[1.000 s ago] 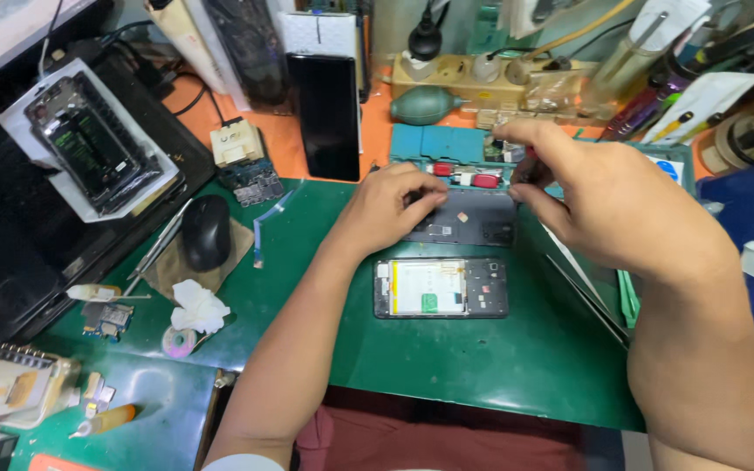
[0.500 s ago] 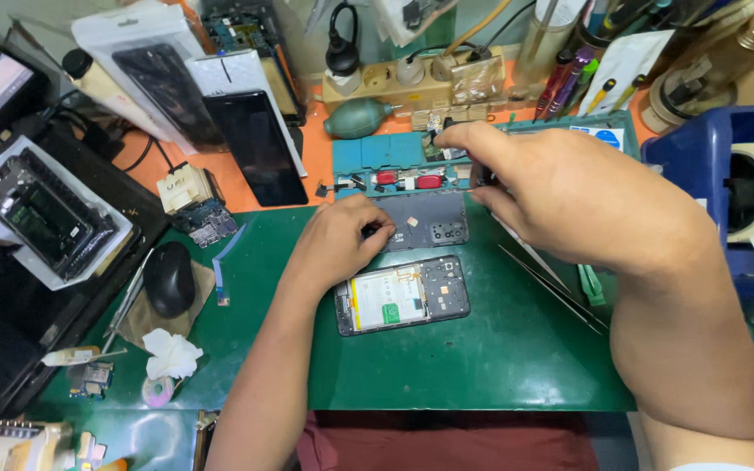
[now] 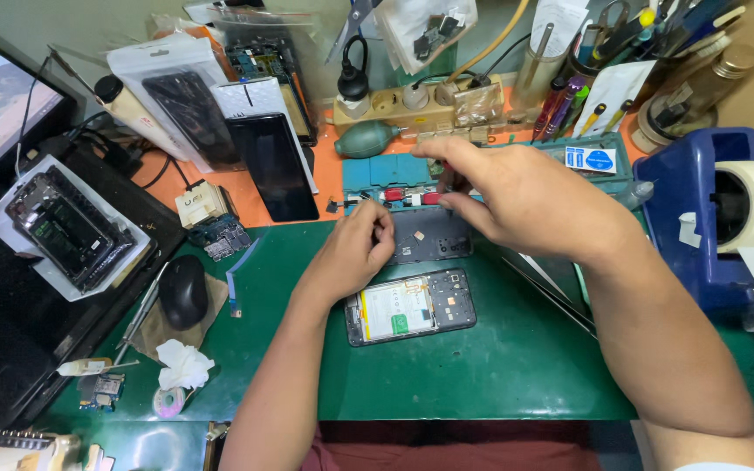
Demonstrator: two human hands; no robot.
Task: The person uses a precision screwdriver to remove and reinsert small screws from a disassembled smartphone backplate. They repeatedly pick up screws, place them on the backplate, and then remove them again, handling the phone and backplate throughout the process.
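The left hand (image 3: 355,249) presses its curled fingers on the dark phone back cover (image 3: 429,235) on the green table (image 3: 499,366). The right hand (image 3: 517,196) pinches something tiny above it; what, I cannot tell. The opened phone (image 3: 410,307) lies just below. This looks like taking the phone apart; next needs a careful little lift.

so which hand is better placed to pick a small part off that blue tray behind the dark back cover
Right. The right hand already hovers at the blue tray, fingertips pinched over it. The left hand rests curled on the dark back cover.

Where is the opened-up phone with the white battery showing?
In the head view, the opened phone lies flat on the green mat, mid-table, just below the left hand and the dark back cover.
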